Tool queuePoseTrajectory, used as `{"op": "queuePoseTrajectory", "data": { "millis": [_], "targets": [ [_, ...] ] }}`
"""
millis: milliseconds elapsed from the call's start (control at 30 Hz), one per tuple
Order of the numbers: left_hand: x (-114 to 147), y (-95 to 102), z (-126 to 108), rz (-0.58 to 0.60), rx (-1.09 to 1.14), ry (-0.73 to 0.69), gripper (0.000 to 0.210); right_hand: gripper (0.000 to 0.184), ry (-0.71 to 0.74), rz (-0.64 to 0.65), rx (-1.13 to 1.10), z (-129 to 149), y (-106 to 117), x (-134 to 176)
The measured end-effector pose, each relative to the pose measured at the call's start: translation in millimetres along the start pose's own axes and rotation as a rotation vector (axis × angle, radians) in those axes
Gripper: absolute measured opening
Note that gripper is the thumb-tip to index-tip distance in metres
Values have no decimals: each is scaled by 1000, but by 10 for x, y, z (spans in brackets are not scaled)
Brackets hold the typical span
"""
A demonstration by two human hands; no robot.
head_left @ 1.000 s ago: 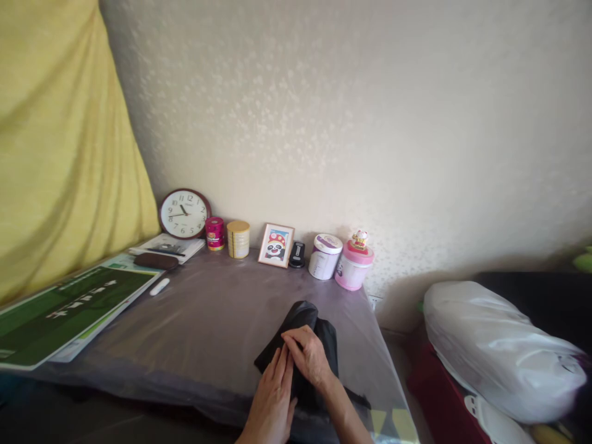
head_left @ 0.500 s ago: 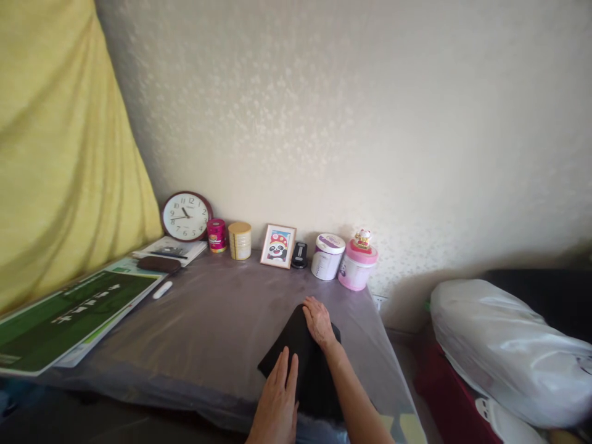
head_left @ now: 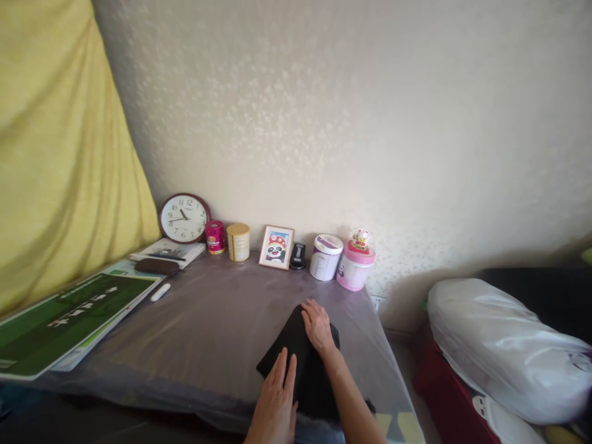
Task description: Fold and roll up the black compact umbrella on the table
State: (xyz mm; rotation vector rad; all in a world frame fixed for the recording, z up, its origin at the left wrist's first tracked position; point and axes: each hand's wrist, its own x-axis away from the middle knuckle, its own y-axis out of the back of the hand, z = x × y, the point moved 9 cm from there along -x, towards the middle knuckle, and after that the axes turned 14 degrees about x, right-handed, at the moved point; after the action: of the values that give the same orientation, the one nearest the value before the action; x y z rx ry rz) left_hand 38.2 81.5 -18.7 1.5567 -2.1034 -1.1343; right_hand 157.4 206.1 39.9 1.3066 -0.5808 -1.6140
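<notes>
A piece of black cloth (head_left: 308, 376) lies at the front right of the table, with its near part running under my right forearm to the table's front edge. My left hand (head_left: 276, 394) rests on the cloth's left side, fingers stretched forward and lying flat. Farther up, my right hand (head_left: 318, 325) presses on the far end of the cloth, palm down with the fingers extended. Neither hand grips the fabric. What kind of cloth item it is, I cannot make out.
Along the wall stand a clock (head_left: 185, 219), a pink can (head_left: 215, 238), a yellow can (head_left: 238, 242), a picture frame (head_left: 276, 246) and two tubs (head_left: 326, 259). Green boards (head_left: 69, 320) lie at left. A stuffed white bag (head_left: 504, 345) sits beyond the table's right edge (head_left: 393, 364).
The view has shifted very slightly. Both hands stay on the black cloth in nearly the same places.
</notes>
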Motion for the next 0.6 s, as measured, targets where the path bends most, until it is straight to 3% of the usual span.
{"op": "queuePoseTrajectory", "data": {
  "millis": [133, 267, 467, 600],
  "targets": [
    [10, 44, -29, 30, 52, 12, 83, 38, -303, -108, -76, -680, 220, 153],
    [23, 81, -39, 71, 109, 46, 92, 37, -531, -34, -121, -1176, 391, 598],
    [9, 108, -27, 60, 274, 98, 93, 37, -745, 198, -392, -1251, 215, 975],
    [-5, 138, 8, 54, 410, 140, 91, 38, -742, 260, -337, -1153, 184, 971]
  ]
}}
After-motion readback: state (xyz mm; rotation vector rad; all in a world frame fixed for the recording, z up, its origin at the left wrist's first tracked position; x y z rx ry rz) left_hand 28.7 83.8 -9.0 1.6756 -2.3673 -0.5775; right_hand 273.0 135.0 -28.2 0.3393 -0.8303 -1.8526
